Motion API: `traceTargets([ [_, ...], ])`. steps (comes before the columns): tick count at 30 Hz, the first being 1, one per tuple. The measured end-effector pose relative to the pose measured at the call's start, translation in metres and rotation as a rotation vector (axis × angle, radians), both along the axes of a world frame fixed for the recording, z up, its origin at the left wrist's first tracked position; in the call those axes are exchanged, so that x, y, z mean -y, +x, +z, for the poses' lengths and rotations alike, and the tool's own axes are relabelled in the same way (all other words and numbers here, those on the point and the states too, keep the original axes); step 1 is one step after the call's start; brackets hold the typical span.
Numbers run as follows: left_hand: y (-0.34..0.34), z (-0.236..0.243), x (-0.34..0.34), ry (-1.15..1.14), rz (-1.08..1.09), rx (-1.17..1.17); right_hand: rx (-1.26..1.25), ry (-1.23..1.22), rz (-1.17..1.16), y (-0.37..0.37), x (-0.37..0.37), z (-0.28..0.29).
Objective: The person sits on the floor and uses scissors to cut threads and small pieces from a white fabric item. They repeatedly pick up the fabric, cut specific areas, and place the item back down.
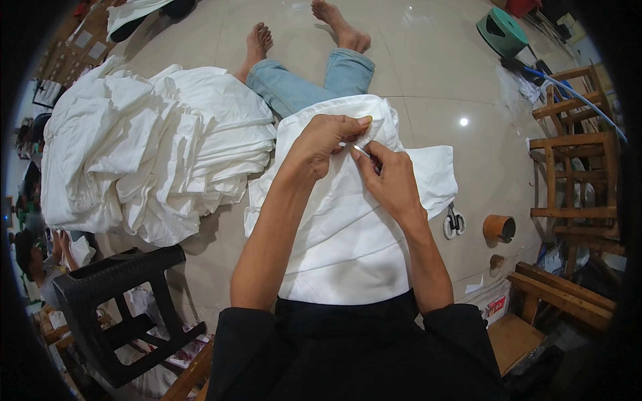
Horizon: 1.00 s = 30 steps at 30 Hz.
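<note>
White cloth (341, 247) lies mid-frame, your left hand (323, 142) pinching it and your right hand (391, 177) narrowed close by, its hold unclear, so work there seems unfinished, though whether the upper-left cloth pile (154, 147) is done, you can't tell.

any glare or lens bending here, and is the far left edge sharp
Head view: bright glare spot on the tiled floor; blue pole curving near the right rim; dark rounded corners; far-left details look soft, while the held white garment looks clearer.
</note>
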State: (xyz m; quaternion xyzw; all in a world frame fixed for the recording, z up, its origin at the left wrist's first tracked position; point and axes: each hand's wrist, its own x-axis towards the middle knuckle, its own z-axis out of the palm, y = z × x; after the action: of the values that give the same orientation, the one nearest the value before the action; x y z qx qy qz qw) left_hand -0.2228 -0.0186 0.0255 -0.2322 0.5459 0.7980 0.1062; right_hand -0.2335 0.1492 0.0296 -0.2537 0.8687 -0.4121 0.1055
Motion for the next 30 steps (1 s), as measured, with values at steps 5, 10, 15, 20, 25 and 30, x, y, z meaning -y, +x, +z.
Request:
traceTargets([
  [5, 0.003, -0.002, 0.000, 0.108, 0.064, 0.003, 0.004, -0.146, -0.043, 0.006, -0.004, -0.007],
  [10, 0.006, -0.002, -0.005, 0.078, 0.079, -0.019, 0.014, -0.159, -0.123, 0.007, -0.001, -0.006],
  [15, 0.004, -0.008, 0.000, 0.115, 0.063, -0.027, 0.031, -0.164, -0.105, 0.003, 0.001, -0.012],
  [20, 0.029, -0.012, 0.035, 0.515, 0.176, -0.152, 0.149, -0.452, -0.115, 0.010, -0.016, -0.032],
  [25, 0.168, -0.027, 0.094, 0.055, 0.636, -0.224, 0.591, -0.839, -0.263, 0.010, -0.037, -0.037],
  [30, 0.420, -0.111, 0.115, -0.702, 0.856, 0.557, 0.639, -0.884, -0.256, 0.005, -0.039, -0.037],
])
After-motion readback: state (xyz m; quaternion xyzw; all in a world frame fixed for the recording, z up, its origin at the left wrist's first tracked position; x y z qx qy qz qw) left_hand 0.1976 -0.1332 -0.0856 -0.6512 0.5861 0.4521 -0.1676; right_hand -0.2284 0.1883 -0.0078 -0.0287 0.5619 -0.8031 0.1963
